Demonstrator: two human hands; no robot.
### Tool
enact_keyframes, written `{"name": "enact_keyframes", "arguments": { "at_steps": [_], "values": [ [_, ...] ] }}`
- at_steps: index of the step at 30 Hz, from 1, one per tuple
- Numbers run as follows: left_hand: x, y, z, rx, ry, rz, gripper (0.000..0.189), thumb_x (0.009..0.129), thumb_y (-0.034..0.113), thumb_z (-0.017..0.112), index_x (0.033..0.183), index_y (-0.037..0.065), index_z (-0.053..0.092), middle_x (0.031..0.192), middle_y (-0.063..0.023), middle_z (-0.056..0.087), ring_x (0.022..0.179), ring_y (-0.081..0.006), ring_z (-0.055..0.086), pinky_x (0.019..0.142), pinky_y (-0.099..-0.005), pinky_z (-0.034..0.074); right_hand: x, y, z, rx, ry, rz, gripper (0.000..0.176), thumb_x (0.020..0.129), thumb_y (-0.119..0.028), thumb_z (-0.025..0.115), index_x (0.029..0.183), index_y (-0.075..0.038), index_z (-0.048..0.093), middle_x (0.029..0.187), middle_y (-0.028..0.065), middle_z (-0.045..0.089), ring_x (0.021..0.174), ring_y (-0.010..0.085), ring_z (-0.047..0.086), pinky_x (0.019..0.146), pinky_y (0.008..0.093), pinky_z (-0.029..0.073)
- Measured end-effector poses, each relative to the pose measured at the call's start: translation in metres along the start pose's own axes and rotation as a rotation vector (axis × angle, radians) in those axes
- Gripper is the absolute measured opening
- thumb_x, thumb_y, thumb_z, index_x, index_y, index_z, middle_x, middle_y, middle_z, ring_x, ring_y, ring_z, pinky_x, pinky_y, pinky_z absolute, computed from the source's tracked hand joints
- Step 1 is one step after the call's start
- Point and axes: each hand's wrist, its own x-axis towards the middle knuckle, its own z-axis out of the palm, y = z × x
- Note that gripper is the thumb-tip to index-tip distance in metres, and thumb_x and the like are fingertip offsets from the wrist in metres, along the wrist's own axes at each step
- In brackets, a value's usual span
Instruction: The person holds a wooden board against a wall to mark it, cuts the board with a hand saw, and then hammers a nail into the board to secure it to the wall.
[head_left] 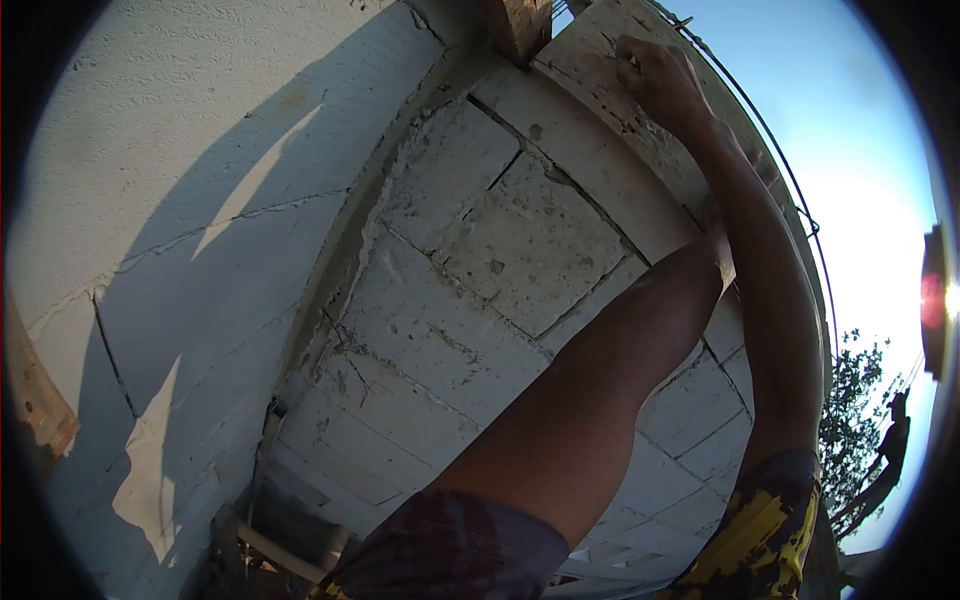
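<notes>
Our right grip (662, 85), fingers curled in, is at a pitted board (590, 62) along the upper edge of a pale block wall (535, 245), near a timber post (520, 28). Whether it grasps anything, we cannot tell. Our left grip (767, 172) is mostly hidden behind our right forearm (775, 300), its hold unclear. We seem to be handling the board; shifting it would call for firm support.
</notes>
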Motion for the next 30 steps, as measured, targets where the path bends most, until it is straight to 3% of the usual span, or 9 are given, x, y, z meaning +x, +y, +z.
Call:
{"name": "enact_keyframes", "arguments": {
  "at_steps": [12,16,18,19,23,25,26,29,30],
  "values": [
    [0.002,-0.006,0.025,-0.062,-0.022,-0.034,0.063,0.094,0.058,0.031,0.149,0.027,0.021,0.157,-0.0087,0.008,0.143,-0.0395,0.0,0.112,-0.0589,0.003,-0.009,-0.008,0.001,0.08,0.024,0.128,0.015,0.081,-0.017,0.053,0.084,-0.002,0.056,0.074,0.0233,0.06,0.074,0.0417,0.06,0.072,0.0503,0.045],
    [0.016,-0.018,0.083,-0.084,-0.028,-0.054,0.063,0.095,0.057,0.03,0.149,0.027,0.021,0.157,-0.0084,0.008,0.143,-0.0393,0.0,0.112,-0.0583,0.003,-0.011,-0.017,0.011,0.013,0.08,0.111,0.017,0.081,-0.016,0.053,0.086,-0.001,0.057,0.077,0.0231,0.062,0.078,0.042,0.061,0.075,0.0502,0.046],
    [0.018,-0.019,0.084,0.343,0.096,0.077,0.062,0.09,0.058,0.036,0.146,0.03,0.029,0.157,-0.0112,0.01,0.141,-0.0454,0.006,0.102,-0.0734,0.01,-0.012,-0.023,0.016,0.034,0.122,0.165,0.015,0.082,-0.015,0.052,0.082,-0.001,0.054,0.074,0.022,0.059,0.072,0.0396,0.059,0.069,0.0485,0.044],
    [0.018,-0.018,0.085,0.34,0.096,0.079,0.062,0.09,0.058,0.036,0.146,0.03,0.029,0.157,-0.0112,0.01,0.141,-0.0454,0.006,0.102,-0.0734,0.01,-0.013,-0.026,0.017,0.031,0.122,0.168,0.015,0.082,-0.015,0.052,0.082,-0.001,0.054,0.074,0.022,0.059,0.072,0.0396,0.059,0.069,0.0485,0.044],
    [0.008,0.008,0.03,0.664,-0.213,0.093,0.066,0.09,0.061,0.035,0.148,0.035,0.019,0.158,-0.0081,0.003,0.141,-0.0439,0.002,0.102,-0.0727,0.008,-0.034,-0.056,0.025,0.166,-0.108,0.064,0.015,0.083,-0.014,0.052,0.082,0.0,0.056,0.072,0.021,0.06,0.072,0.0396,0.059,0.07,0.049,0.044],
    [0.005,0.014,0.021,0.729,-0.316,0.06,0.071,0.088,0.063,0.037,0.149,0.036,0.015,0.158,-0.0047,-0.001,0.142,-0.0424,-0.001,0.102,-0.0716,0.005,-0.052,-0.083,0.034,0.062,-0.724,-0.286,0.017,0.084,-0.013,0.051,0.088,0.001,0.059,0.083,0.0231,0.063,0.082,0.0405,0.062,0.078,0.0487,0.047],
    [0.004,0.012,0.021,0.732,-0.308,0.069,0.071,0.088,0.063,0.037,0.149,0.036,0.015,0.158,-0.0047,-0.001,0.142,-0.0424,-0.001,0.102,-0.0716,0.005,-0.052,-0.082,0.028,0.053,-0.718,-0.282,0.017,0.084,-0.013,0.051,0.088,0.001,0.059,0.083,0.0231,0.063,0.082,0.0405,0.062,0.078,0.0487,0.047],
    [0.006,0.002,0.025,0.686,-0.278,0.114,0.082,0.083,0.071,0.041,0.15,0.032,0.015,0.157,-0.0106,0.002,0.141,-0.0439,-0.002,0.104,-0.0703,0.008,-0.044,-0.075,0.001,0.372,0.089,0.004,0.022,0.092,-0.018,0.049,0.104,-0.006,0.062,0.062,0.0133,0.055,0.056,0.0249,0.056,0.059,0.0393,0.044],
    [0.003,0.0,0.032,0.689,-0.203,0.112,0.086,0.079,0.074,0.043,0.149,0.032,0.015,0.157,-0.0105,0.001,0.141,-0.0427,-0.003,0.105,-0.0699,0.008,-0.045,-0.067,-0.019,0.35,0.127,0.135,0.024,0.092,-0.018,0.048,0.11,-0.008,0.062,0.061,0.0118,0.053,0.054,0.021,0.053,0.058,0.0368,0.043]
  ]
}}
